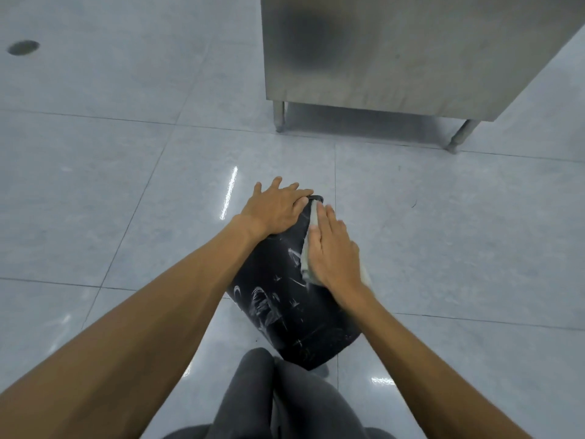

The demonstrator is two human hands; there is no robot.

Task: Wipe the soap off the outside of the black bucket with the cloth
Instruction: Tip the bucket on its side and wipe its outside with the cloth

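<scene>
The black bucket [285, 305] lies tilted on the tiled floor in front of my knees, its side streaked with white soap marks. My left hand [275, 207] rests flat on the far upper end of the bucket, fingers spread, pressing on it. My right hand [334, 248] lies flat on a pale cloth [308, 248] against the bucket's right side. Only the cloth's left edge and a corner by my wrist show; the rest is hidden under the hand.
A stainless steel cabinet [395, 52] on short legs [279, 117] stands beyond the bucket at the upper right. A round floor drain [23, 47] sits at the far left. My grey-trousered knees [278, 394] are just below the bucket. Glossy grey tiles [126, 185] surround everything.
</scene>
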